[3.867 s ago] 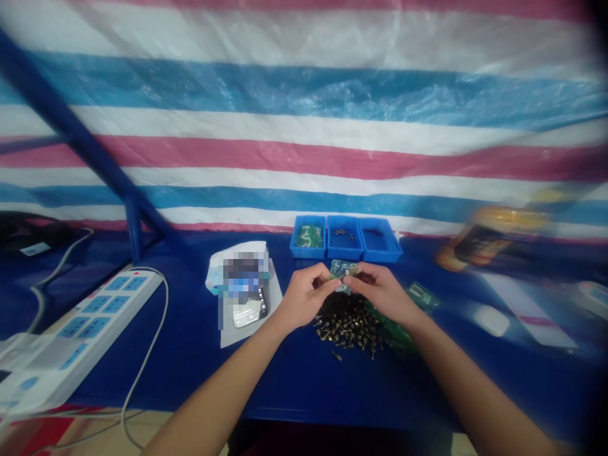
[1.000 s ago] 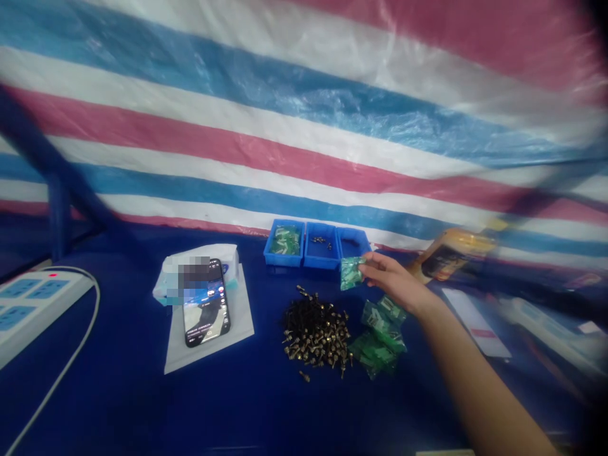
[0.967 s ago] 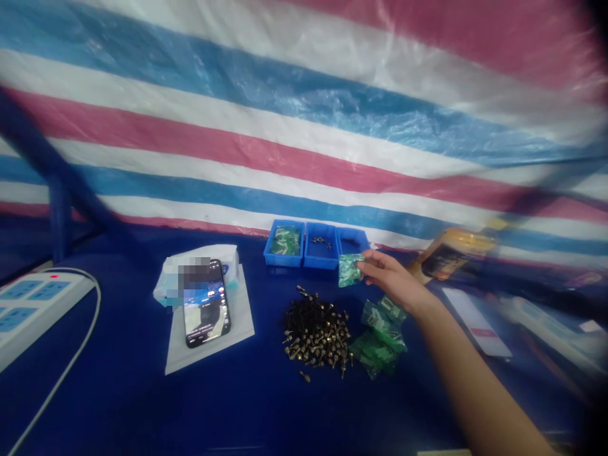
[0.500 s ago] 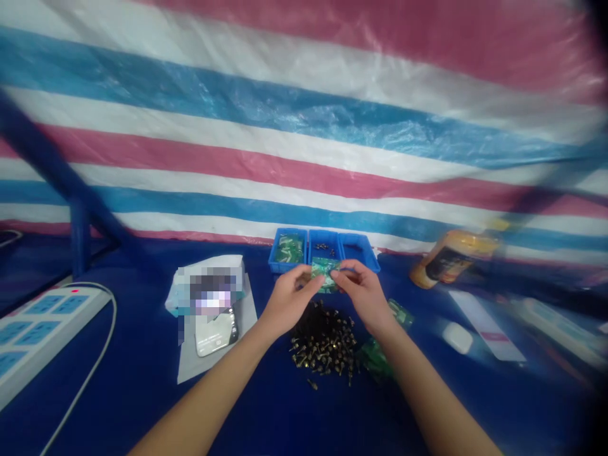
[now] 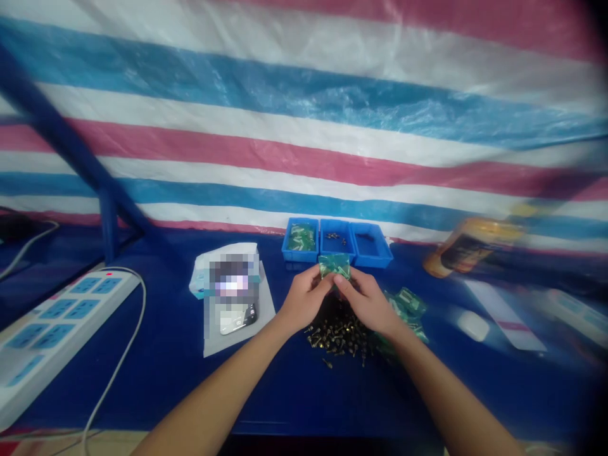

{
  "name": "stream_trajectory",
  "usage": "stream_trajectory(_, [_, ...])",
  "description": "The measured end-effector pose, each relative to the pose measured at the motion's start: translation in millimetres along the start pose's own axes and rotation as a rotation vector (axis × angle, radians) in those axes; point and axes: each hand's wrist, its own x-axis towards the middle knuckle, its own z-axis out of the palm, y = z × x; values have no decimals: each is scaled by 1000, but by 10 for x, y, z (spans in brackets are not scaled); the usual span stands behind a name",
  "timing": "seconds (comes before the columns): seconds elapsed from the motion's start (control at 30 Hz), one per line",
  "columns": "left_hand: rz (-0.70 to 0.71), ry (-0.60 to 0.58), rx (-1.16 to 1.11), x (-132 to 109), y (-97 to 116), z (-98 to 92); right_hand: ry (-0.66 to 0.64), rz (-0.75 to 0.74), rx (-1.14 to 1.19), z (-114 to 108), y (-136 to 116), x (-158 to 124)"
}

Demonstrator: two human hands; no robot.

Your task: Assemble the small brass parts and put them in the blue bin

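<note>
Between my two hands is a small green plastic packet (image 5: 334, 263), held up over the table. My left hand (image 5: 306, 294) pinches its left side, thumb in front. From the right, my right hand (image 5: 365, 294) grips it the same way, and the two thumbs nearly meet at its lower edge. What the packet contains is too small to make out. Beneath the hands lies a heap of small brass-coloured screw-like parts (image 5: 339, 335). More green packets (image 5: 408, 307) lie beside my right wrist, partly hidden by the forearm.
Three blue bins stand behind my hands: a left bin (image 5: 301, 256) with green packets, a middle bin (image 5: 337, 256) with a few small parts, and a right bin (image 5: 375, 258). A phone (image 5: 240, 320), power strip (image 5: 71, 345), jar (image 5: 468, 247) and white case (image 5: 474, 326) lie around.
The view has shifted, so the table's things appear farther right and slightly higher. Both hands still hold the green packet, and the thumbs have moved down to its lower edge.
</note>
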Motion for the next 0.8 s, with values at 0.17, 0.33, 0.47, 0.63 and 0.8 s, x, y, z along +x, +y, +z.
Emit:
stream_trajectory(0.17, [11, -76, 51, -64, 0, 54, 15, 75, 94, 3, 10, 8])
stream_trajectory(0.33, [-3, -119, -18, -99, 25, 80, 77, 58, 111, 70, 22, -35])
stream_trajectory(0.47, [-1, -72, -74, -138, 24, 138, 173, 29, 76, 144, 3, -82])
stream_trajectory(0.63, [5, -9, -40, -174, -30, 171, 231, 31, 90, 221, -32, -105])
stream_trajectory(0.8, [41, -33, -14, -176, -19, 155, 266, 19, 75, 272, -25, -138])
